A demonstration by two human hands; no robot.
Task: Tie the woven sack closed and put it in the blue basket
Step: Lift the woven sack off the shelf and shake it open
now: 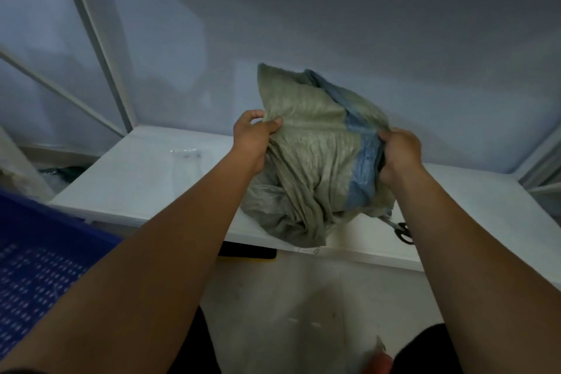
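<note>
A crumpled grey-green woven sack (315, 155) with a blue stripe stands on the white table (136, 179), its lower folds hanging over the front edge. My left hand (253, 136) pinches the sack's upper left edge between thumb and fingers. My right hand (399, 156) grips the bunched fabric at the blue stripe on the right side. The blue basket (36, 264), with perforated walls, sits at the lower left, below table height.
Black-handled scissors (402, 231) lie on the table by the sack's right corner. A clear plastic bag (186, 161) lies on the table to the left. White frame bars rise at the left. A black object (247, 250) sits under the table edge.
</note>
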